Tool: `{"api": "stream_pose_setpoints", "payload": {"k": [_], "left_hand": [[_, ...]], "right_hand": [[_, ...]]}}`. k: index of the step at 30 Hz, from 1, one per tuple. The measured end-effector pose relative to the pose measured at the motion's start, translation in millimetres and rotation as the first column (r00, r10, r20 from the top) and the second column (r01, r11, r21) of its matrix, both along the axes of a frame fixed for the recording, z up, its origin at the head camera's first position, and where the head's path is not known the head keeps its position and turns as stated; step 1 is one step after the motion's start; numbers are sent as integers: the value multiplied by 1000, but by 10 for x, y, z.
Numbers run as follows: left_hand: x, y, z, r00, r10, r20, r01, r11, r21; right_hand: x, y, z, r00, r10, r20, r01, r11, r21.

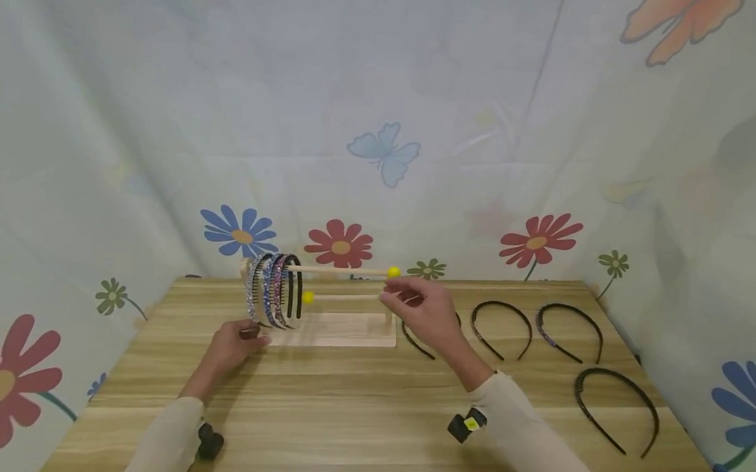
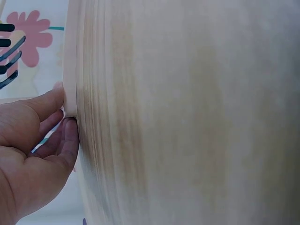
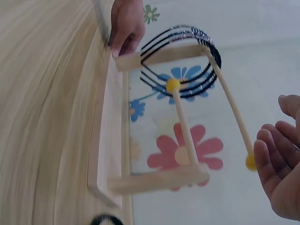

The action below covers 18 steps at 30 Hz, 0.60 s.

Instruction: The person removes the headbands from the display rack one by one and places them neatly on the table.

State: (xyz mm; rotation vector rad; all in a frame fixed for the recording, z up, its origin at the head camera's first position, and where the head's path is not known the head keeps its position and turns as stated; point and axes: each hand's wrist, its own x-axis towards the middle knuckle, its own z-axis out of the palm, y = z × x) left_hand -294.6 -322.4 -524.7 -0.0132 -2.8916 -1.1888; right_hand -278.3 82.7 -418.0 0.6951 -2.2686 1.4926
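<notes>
A wooden stand [image 1: 348, 330] with two horizontal rods sits toward the back of the table. Several headbands [image 1: 268, 294], some glittery and some plain black, hang at its left end. My left hand [image 1: 234, 346] pinches the base's left corner between thumb and fingers; the left wrist view shows the base edge [image 2: 70, 56] in that grip. Beside the upper rod's yellow ball [image 1: 394, 272] is my right hand [image 1: 428, 316], its fingers loosely bent and holding nothing. The right wrist view shows those fingers close to the ball [image 3: 251, 161]; whether they touch it I cannot tell.
Several black headbands lie on the table's right side, among them one [image 1: 503, 303] right of my hand, one with a bluish glitter end [image 1: 546, 333] and one nearer the front [image 1: 619, 372]. My right forearm partly covers another [image 1: 417, 347]. A flowered curtain [image 1: 379, 215] stands behind.
</notes>
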Motion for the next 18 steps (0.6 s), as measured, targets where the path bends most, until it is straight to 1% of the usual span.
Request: {"api": "stream_pose_setpoints", "payload": {"k": [4, 7, 9, 12, 14, 18], "left_hand": [[-5, -4, -11, 1000, -6, -4, 6, 1000, -4], [-13, -14, -20, 1000, -7, -4, 7, 1000, -8], [-20, -21, -22, 1000, -8, -6, 8, 1000, -9], [-29, -21, -28, 1000, -8, -10, 8, 1000, -8], [-29, -22, -33, 1000, -6, -12, 6, 1000, -7], [-24, -15, -33, 1000, -3, -30, 3, 1000, 1]], "right_hand": [[-14, -252, -31, 999, 50, -10, -50, 999, -12], [-24, -443, -54, 997, 83, 6, -83, 996, -23], [-27, -567, -63, 994, 103, 31, -103, 994, -20], [-37, -742, -83, 988, 121, 96, -120, 993, -16], [-40, -856, -94, 981, 140, 135, -138, 990, -25], [-46, -1067, -104, 964, 187, 187, -179, 982, -63]]}}
